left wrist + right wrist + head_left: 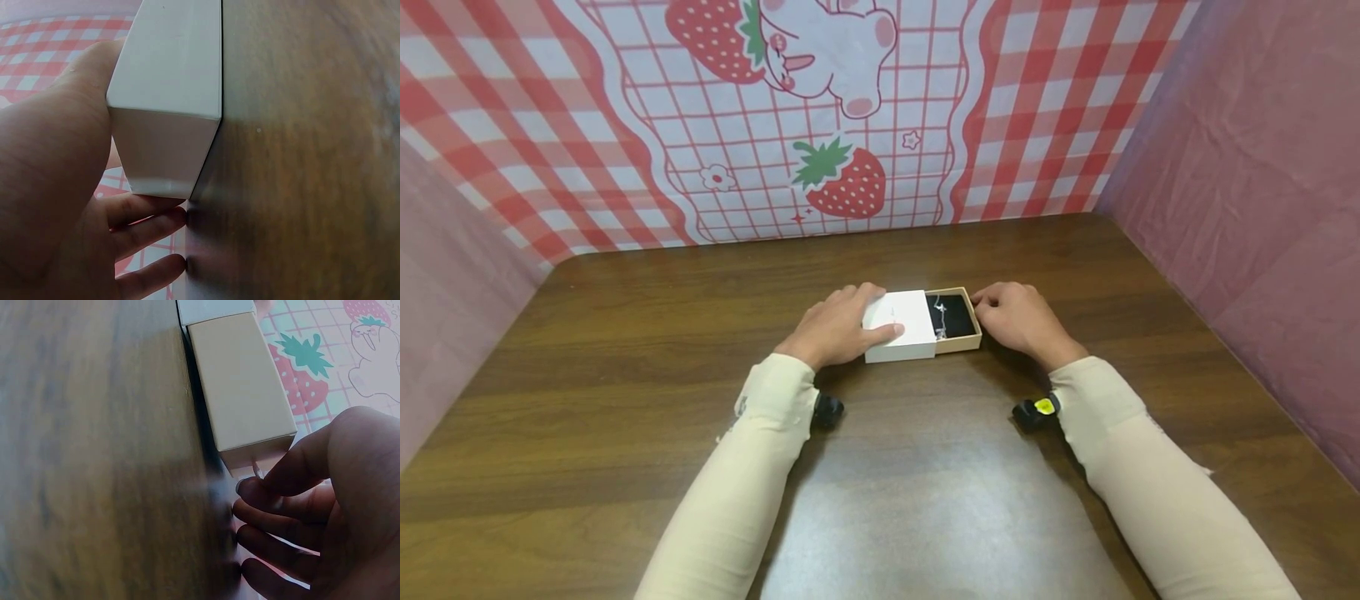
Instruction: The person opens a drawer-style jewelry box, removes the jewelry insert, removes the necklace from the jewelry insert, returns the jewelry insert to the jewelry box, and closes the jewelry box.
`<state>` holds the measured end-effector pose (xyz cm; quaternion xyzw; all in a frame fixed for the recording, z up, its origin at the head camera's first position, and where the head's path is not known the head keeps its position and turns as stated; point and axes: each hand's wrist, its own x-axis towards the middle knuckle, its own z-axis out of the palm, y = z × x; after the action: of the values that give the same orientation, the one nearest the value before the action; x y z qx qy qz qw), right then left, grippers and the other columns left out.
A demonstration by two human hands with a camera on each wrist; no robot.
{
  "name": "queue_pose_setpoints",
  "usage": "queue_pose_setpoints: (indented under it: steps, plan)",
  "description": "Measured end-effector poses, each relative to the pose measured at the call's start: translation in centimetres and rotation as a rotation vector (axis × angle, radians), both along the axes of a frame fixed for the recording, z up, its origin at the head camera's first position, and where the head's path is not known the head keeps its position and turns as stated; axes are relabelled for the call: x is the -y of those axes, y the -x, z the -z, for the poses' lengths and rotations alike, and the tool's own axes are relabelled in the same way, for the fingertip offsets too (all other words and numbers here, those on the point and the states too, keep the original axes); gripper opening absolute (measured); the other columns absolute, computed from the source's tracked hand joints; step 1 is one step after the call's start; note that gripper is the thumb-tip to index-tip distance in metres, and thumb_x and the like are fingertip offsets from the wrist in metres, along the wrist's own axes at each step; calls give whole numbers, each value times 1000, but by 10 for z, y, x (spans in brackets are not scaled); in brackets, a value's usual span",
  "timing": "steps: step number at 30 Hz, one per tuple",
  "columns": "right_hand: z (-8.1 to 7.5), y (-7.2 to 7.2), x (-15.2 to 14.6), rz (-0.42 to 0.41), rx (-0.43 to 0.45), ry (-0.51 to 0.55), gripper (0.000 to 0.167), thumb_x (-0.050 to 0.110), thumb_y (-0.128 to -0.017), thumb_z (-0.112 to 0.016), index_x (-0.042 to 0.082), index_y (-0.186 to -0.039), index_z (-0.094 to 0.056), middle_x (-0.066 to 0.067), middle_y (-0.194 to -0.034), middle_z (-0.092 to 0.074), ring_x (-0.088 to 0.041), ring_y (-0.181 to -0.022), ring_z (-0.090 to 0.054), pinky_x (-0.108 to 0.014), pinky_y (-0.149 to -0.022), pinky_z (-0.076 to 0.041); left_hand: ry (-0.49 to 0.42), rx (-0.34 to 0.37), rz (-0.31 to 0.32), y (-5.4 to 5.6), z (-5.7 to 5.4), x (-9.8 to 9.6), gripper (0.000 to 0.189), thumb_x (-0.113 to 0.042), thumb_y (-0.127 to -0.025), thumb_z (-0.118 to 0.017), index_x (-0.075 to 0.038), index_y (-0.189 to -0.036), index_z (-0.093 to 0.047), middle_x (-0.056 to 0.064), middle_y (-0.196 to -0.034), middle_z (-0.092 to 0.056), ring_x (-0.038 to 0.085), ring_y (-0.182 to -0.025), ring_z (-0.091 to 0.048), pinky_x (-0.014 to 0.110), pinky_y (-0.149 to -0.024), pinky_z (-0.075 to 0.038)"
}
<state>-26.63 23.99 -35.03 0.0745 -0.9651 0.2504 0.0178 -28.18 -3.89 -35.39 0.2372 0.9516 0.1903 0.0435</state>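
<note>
Judging remotely, I fear a hard tug could spill the silver jewellery: my left hand grips the white cover, my right hand pinches the drawer tab.

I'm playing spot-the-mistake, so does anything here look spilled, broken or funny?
Nothing looks spilled or broken. The drawer sticks partway out of its white sleeve, with a silvery piece on a black pad. The only funny thing is the white cartoon animal on the backdrop: in the head view it lies sideways.
</note>
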Motion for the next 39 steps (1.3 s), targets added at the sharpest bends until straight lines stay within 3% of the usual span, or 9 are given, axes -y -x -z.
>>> queue_pose_setpoints:
  steps: [39]
  plan:
    - [1,0,-2,7,-46,8,36,14,-94,-47,0,-114,-75,-17,-118,-70,-35,-113,-61,-51,-95,-45,-5,-13,12,0,-1,0,76,-67,-92,-55,-18,-148,-43,6,-144,-51,25,-130,-47,49,-105,-40]
